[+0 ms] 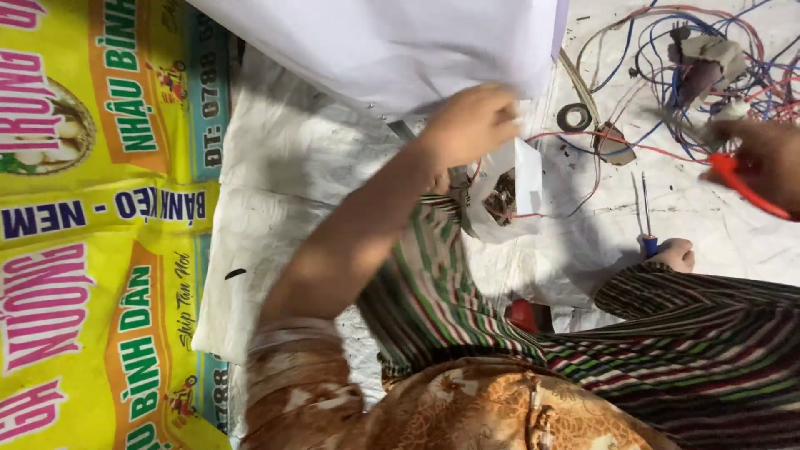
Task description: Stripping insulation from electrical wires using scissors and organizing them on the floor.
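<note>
While scrap fills it, left hand [471, 125] grips bag [521, 187].

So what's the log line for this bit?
left hand: on clear plastic bag | right hand: holding red-handled tool | tangled wires nearby

Head view, person seated on white woven sheet [275, 192], legs in striped trousers [450, 308]. Left hand [471, 125] reaches fwd, fingers curled at edge of big white sheet [392, 42] & just above small clear plastic bag [508, 196] w/ dark bits inside. Right hand [762, 162] at frame's right edge, gripping red-handled tool [746, 187], partly cut off. Tangle of red/blue wires [692, 75] near it. Blue-handled screwdriver [646, 225] lies on sheet by a bare foot [673, 254]. Black tape roll [573, 117] near wires. Yellow printed banner [100, 225] covers the frame's left side.
</note>
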